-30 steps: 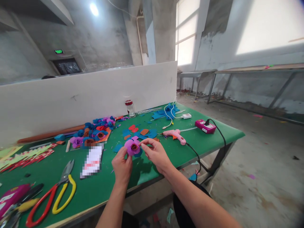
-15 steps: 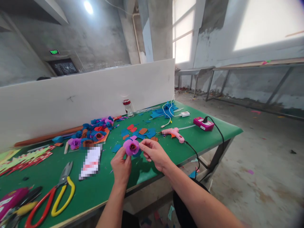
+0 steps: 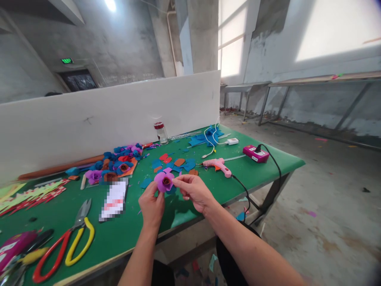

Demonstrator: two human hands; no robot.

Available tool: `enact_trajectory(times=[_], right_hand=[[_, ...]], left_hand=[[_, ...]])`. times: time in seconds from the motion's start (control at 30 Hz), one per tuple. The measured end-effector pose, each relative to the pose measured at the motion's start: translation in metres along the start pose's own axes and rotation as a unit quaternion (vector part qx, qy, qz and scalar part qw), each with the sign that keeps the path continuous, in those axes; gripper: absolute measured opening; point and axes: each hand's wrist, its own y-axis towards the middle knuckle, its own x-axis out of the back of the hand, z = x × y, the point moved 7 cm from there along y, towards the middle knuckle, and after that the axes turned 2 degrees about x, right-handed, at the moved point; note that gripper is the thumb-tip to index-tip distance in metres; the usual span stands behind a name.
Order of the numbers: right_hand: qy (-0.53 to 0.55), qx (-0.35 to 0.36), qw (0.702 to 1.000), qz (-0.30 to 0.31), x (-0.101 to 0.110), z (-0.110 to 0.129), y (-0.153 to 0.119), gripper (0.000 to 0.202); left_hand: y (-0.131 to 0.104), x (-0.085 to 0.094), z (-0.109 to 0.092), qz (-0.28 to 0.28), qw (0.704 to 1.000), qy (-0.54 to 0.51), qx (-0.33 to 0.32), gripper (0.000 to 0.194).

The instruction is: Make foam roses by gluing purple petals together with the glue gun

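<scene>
A purple paper flower (image 3: 161,182) with a brown centre is held up over the table's front part. My left hand (image 3: 151,202) grips it from the left and below, fingers closed. With thumb and forefinger pinched, my right hand (image 3: 193,190) holds the flower's right petal edge. Behind the flower lie loose blue petals (image 3: 156,163), red petals (image 3: 165,157) and brown petals (image 3: 179,162). To the right of them rests a pink glue gun (image 3: 218,164), its cord running off the table's front edge.
Finished paper flowers (image 3: 122,161) are heaped at the back left. Red-and-yellow-handled scissors (image 3: 74,238) lie front left. A magenta power strip (image 3: 255,154) sits by the right edge. A red-lidded jar (image 3: 161,133) stands against the white partition (image 3: 119,107).
My right fingertips have shifted slightly left along the flower's petal, and the flower has turned a little. The camera view has moved slightly; the tools on the table stay put.
</scene>
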Motion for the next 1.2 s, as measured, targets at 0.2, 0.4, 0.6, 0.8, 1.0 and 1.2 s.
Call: enact_trajectory(times=[0.2,0.4,0.6,0.8,1.0,1.2], right_hand=[[0.018,0.001,1.0,-0.01,0.0005,-0.0003,0.0003,0.037],[0.012,-0.006,1.0,-0.01,0.0002,-0.0009,-0.0005,0.037],[0.035,-0.015,0.999,-0.003,-0.0003,-0.0038,0.0001,0.036],[0.048,-0.027,0.999,0.0,-0.0004,-0.0062,0.0002,0.036],[0.022,0.006,0.999,-0.025,0.0011,-0.0002,-0.0016,0.036],[0.077,-0.015,0.997,-0.018,0.0005,-0.0039,-0.0014,0.037]], left_hand=[[-0.0011,-0.0009,-0.0005,-0.001,1.0,-0.003,-0.004,0.021],[-0.0014,-0.0013,0.0009,0.008,1.0,-0.004,0.012,0.02],[-0.0012,-0.0019,0.0027,0.009,0.999,-0.019,0.032,0.022],[-0.0005,-0.0022,0.0041,0.011,0.999,-0.023,0.048,0.024],[-0.0009,-0.004,0.0044,0.023,0.997,-0.031,0.065,0.027],[-0.0004,-0.0052,0.0059,0.023,0.996,-0.031,0.076,0.031]])
